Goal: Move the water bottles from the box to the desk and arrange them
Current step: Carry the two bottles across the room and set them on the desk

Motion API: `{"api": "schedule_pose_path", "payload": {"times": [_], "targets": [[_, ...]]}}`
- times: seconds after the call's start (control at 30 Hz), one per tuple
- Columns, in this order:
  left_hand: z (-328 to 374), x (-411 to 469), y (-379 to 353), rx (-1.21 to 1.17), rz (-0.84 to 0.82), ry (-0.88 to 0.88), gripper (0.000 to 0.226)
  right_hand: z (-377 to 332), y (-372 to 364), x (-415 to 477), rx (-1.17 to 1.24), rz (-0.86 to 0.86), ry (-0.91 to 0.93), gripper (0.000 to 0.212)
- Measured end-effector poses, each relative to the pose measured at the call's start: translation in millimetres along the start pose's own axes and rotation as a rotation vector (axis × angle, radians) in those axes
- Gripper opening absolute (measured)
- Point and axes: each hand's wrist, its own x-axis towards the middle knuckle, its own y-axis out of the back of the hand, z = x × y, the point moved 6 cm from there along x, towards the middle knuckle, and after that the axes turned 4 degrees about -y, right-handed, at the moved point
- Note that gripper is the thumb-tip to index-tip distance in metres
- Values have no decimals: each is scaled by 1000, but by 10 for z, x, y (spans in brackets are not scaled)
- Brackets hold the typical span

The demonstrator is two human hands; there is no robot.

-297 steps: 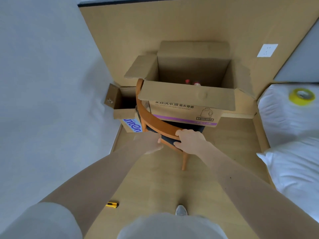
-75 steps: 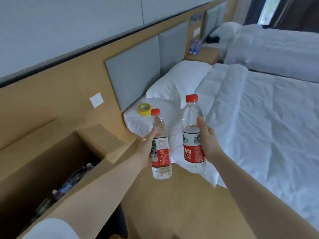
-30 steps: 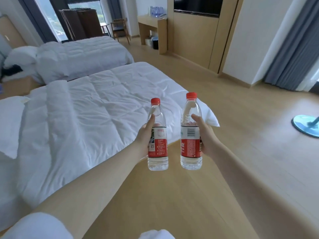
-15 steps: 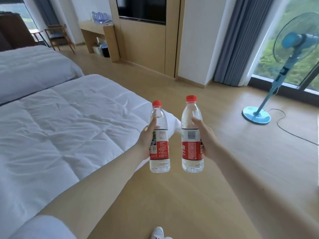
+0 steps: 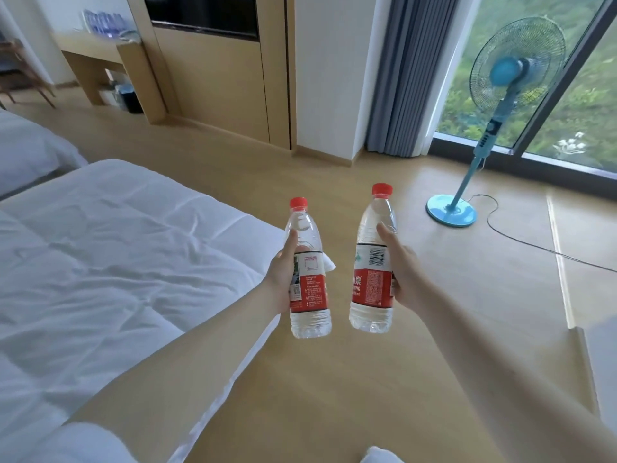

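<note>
I carry two clear water bottles with red caps and red labels, held upright in front of me above the wooden floor. My left hand (image 5: 283, 272) grips the left bottle (image 5: 309, 285) around its label. My right hand (image 5: 402, 272) grips the right bottle (image 5: 372, 279), which is slightly higher. The wooden desk (image 5: 96, 58) stands far off at the upper left, with several bottles (image 5: 105, 23) on its top. The box is out of view.
A bed with a white duvet (image 5: 100, 262) fills the left side. A blue standing fan (image 5: 484, 121) with a cable on the floor stands at the right by the window. A wooden wall panel (image 5: 220, 85) and grey curtain (image 5: 407, 75) lie ahead.
The view has kept turning right and moved forward: less bed shows, the fan and window are nearer. Both bottles stay in my hands, a little further apart.
</note>
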Motion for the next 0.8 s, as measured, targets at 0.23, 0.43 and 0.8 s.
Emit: {"api": "schedule_pose_path", "payload": {"times": [0.23,0.43,0.8], "targets": [[43,797,-199,16,1,108,86,-217,325,795,41,-22,-9,34],[342,1662,-557,86,58,104,55,-771,630,1654,53,-88,-21,35],[671,2882,-1191,91,158,85,61,-1555,1205,2732,161,-131,-18,44]]}}
